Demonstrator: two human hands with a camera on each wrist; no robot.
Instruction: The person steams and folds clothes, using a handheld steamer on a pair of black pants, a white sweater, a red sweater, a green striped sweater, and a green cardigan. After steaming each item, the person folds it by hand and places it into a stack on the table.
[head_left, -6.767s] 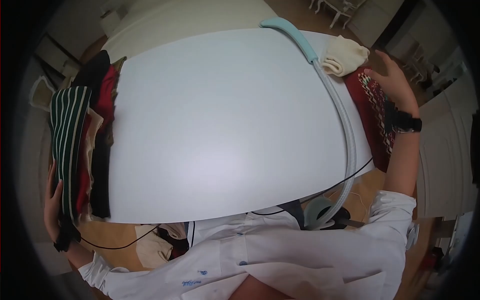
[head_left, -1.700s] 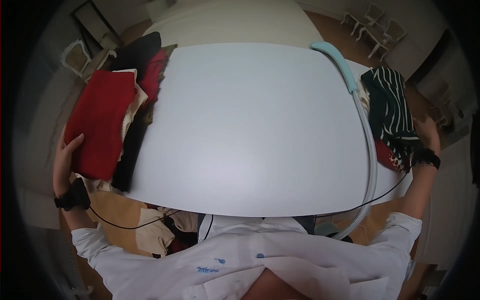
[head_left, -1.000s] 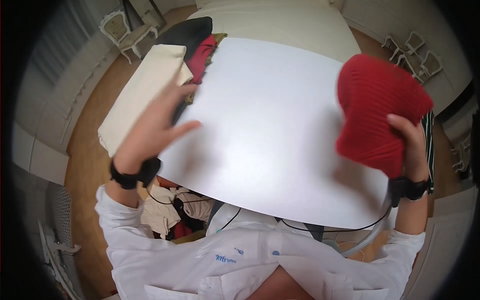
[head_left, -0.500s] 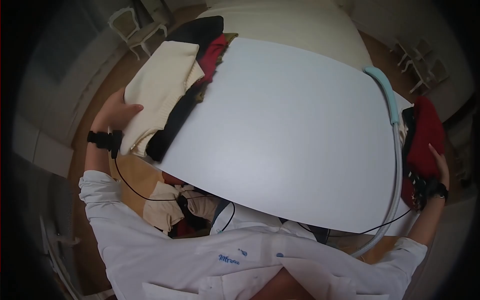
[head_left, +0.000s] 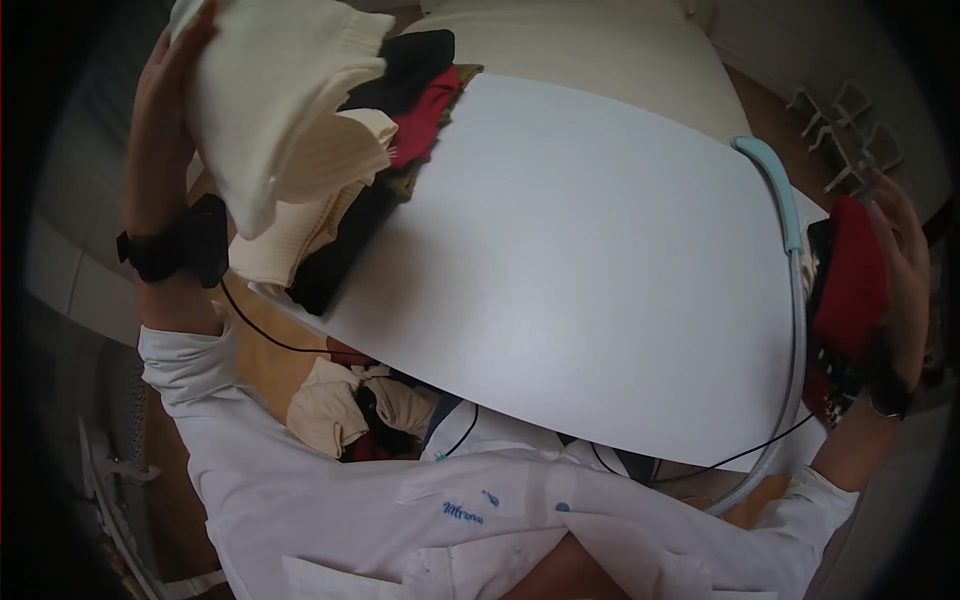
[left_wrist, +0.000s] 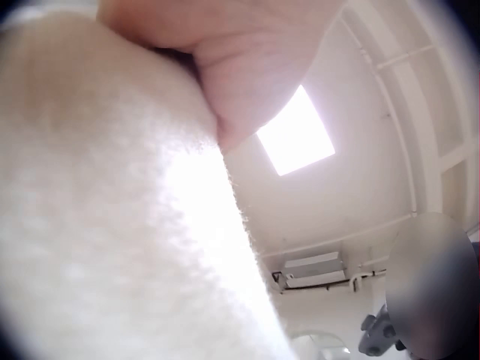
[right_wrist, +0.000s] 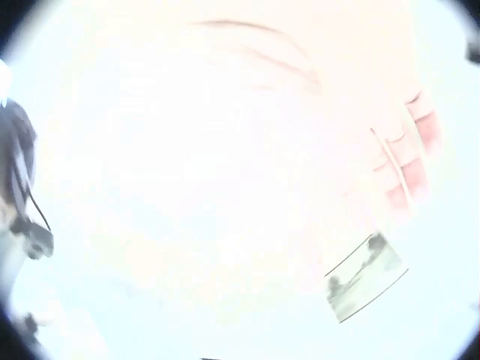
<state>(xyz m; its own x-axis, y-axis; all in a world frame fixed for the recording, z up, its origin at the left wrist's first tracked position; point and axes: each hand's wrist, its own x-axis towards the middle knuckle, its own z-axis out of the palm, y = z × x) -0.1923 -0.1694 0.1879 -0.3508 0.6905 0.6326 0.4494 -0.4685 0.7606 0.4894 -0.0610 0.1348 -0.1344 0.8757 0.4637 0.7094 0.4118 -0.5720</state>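
My left hand (head_left: 165, 120) grips a folded cream knit garment (head_left: 270, 90) and holds it raised over the left stack, thumb and fingers at its left edge. In the left wrist view the cream cloth (left_wrist: 112, 195) fills the left side below the hand (left_wrist: 232, 60). Under it on the stack lie another cream knit piece (head_left: 275, 245) and a black garment (head_left: 345, 255). My right hand (head_left: 905, 280) is beside a red knit garment (head_left: 850, 285) on the right pile, fingers extended; whether it touches is unclear. The right wrist view is overexposed, with the palm faintly visible.
A white board (head_left: 570, 270) lies between the two piles. Along its right side runs a grey hose (head_left: 797, 340) with a pale teal handle (head_left: 770, 175). Black and red garments (head_left: 425, 120) sit at the far left. More clothes (head_left: 330, 410) lie below the near edge; white chairs (head_left: 850, 130) stand beyond.
The red garment has gone from the left stack to the right pile. My left hand has since lifted the cream garment off the stack, and my right hand has moved up and outward slightly.
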